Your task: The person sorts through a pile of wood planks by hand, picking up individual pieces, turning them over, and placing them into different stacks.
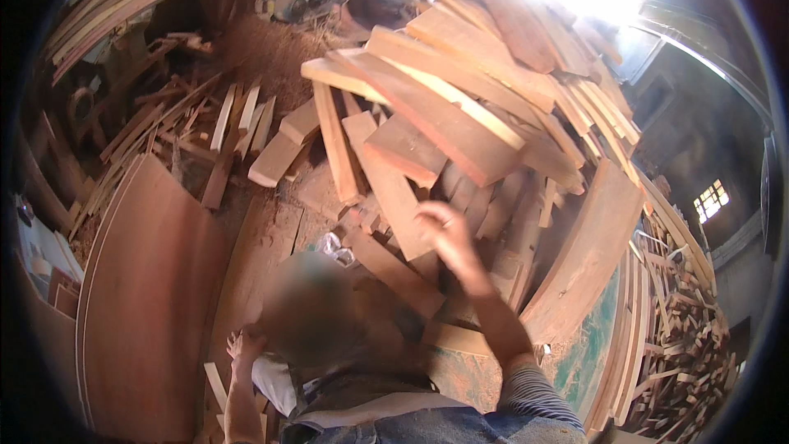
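Observation:
My right hand (444, 233) reaches forward over the wood pile, at the lower end of a pale narrow board (385, 185). It is smeared by motion, so whether its fingers grip the board cannot be told. Low on the left, my left hand (245, 344) is raised with its fingers apart and nothing visible in it. Beside it, a blurred round patch hides what lies between my arms. Just beyond that patch sits a crumpled clear plastic piece (335, 248). A short reddish plank (396, 273) slants between the plastic and my right forearm.
Thick planks (444, 115) are heaped ahead. A large curved brown panel (152, 304) stands at left. One broad board (588, 251) leans at right above a dusty green surface (588, 353). Many offcuts (686, 345) pile up at far right, and sawdust (271, 57) covers the ground behind.

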Available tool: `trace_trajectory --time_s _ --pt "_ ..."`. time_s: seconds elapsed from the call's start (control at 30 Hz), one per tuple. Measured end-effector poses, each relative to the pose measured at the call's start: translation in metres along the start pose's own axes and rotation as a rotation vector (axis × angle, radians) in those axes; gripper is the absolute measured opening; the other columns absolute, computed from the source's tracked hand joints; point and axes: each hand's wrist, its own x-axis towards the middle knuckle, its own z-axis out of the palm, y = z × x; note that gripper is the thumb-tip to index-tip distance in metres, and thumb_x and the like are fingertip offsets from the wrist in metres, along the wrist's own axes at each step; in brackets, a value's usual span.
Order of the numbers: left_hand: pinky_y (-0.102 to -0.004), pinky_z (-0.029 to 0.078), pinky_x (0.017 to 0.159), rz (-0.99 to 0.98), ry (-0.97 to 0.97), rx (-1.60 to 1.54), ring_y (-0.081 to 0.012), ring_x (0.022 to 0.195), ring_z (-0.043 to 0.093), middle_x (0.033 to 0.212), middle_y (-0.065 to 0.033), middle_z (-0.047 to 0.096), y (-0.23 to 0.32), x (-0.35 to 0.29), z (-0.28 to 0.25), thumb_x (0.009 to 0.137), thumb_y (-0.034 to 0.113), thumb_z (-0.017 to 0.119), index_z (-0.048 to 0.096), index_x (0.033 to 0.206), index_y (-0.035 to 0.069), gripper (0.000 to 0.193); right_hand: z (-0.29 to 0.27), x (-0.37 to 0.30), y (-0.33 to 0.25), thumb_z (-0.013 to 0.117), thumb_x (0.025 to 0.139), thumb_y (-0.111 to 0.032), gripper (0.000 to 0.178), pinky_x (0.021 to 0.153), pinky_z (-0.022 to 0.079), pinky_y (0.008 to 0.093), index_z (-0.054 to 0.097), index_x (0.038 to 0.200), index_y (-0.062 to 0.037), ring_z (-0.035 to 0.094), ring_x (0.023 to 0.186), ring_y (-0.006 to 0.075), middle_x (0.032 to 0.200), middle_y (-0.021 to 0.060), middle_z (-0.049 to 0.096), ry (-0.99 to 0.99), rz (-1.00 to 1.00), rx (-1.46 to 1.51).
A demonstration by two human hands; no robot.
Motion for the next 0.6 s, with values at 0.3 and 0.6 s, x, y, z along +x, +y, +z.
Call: trace_trajectory --time_s 0.3,0.6 --pt "-0.0551 0.046 0.108 -0.422 -0.069 -0.264 -0.0493 0.136 0.046 0.153 -0.0258 0.034 -0.003 0.016 0.001 0.067 0.060 0.084 0.035 0.153 0.012 0.109 0.157 -0.044 0.105 0.070 0.096 -0.014 0.028 0.070 0.057 0.0264 0.066 0.119 0.0010 0.067 0.084 0.0131 0.098 0.0067 0.070 -0.440 0.701 0.258" --pt "-0.0556 0.044 0.107 -0.430 -0.005 -0.197 -0.0482 0.133 0.047 0.151 -0.0285 0.038 0.008 0.028 -0.006 0.073 0.054 0.080 0.039 0.152 0.008 0.100 0.234 0.057 0.229 0.078 0.092 -0.028 0.032 0.072 0.061 0.0372 0.063 0.109 -0.0055 0.067 0.083 0.0187 0.096 0.0074 0.068 -0.161 0.907 0.397"
